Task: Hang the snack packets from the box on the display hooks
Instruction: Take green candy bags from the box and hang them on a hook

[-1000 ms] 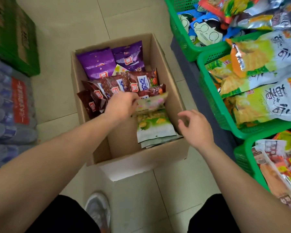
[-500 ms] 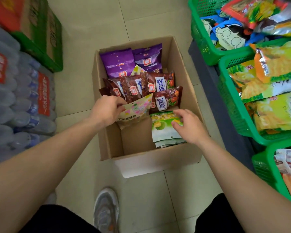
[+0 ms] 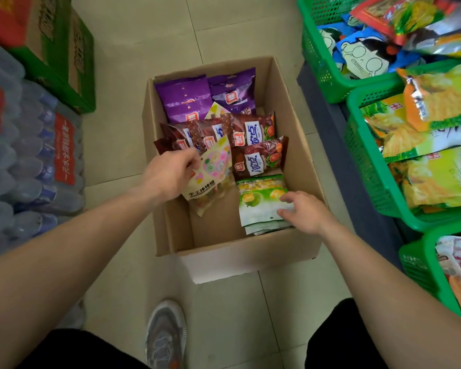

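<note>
An open cardboard box (image 3: 301, 145) stands on the tiled floor with snack packets inside. Purple packets (image 3: 184, 99) lie at its far end, dark red packets (image 3: 253, 131) in the middle. My left hand (image 3: 168, 173) grips a pale candy packet with coloured dots (image 3: 213, 169) by its left edge, tilted above the box's left side. My right hand (image 3: 304, 213) rests on a small stack of green and white packets (image 3: 258, 203) at the box's near right, fingers curled over its right edge. No display hooks are in view.
Green plastic baskets (image 3: 357, 145) full of chip bags stand close on the right on a dark low shelf. Shrink-wrapped water bottles (image 3: 35, 161) and a green and red carton (image 3: 61, 54) are on the left. My shoe (image 3: 165, 334) is just below the box.
My left hand has drawn the dotted candy packet leftward and tilted it up. My right hand moved from above the box's rim down onto the green packets.
</note>
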Action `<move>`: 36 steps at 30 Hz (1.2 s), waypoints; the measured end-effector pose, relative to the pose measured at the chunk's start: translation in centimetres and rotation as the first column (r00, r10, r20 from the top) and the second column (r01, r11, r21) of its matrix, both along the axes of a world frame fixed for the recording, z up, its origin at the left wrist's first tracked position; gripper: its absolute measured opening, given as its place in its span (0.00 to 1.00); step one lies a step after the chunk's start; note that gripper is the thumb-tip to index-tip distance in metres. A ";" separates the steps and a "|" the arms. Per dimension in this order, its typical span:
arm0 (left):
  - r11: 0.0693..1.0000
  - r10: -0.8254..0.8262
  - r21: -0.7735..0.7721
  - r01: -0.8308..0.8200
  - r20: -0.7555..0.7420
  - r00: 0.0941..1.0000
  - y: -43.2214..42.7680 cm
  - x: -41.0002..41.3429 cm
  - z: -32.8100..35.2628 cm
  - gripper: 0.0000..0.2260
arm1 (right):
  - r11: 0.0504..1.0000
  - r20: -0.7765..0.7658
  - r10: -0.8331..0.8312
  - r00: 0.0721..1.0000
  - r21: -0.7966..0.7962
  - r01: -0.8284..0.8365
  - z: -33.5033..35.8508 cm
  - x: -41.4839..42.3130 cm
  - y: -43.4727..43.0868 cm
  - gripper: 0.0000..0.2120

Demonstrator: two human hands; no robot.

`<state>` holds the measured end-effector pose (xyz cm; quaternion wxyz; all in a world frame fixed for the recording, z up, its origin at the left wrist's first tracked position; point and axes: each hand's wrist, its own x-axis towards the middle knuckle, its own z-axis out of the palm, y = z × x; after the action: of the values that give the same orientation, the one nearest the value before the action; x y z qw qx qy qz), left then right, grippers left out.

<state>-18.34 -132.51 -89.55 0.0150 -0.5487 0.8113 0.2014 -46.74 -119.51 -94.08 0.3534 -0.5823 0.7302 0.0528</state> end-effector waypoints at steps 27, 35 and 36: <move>0.995 -0.077 0.052 0.080 -0.047 0.996 0.3 -0.9 -1.5 0.16 | 1.000 0.174 -0.006 0.985 0.007 0.005 -1.3 0.5 -1.2 0.27; 0.995 -0.040 0.089 0.044 -0.044 0.998 0.3 -0.4 -1.1 0.18 | 0.877 0.325 -0.148 0.934 -0.393 0.276 -0.7 2.2 -3.9 0.07; 0.994 -0.032 0.102 0.037 -0.046 0.998 0.3 -0.6 -1.1 0.20 | 0.868 0.292 -0.119 0.949 -0.433 0.242 -0.4 2.4 -4.4 0.05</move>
<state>-18.94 -132.18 -90.64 0.0287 -0.5283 0.8093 0.2550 -44.31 -123.92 -94.45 0.2987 -0.5802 0.7214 -0.2318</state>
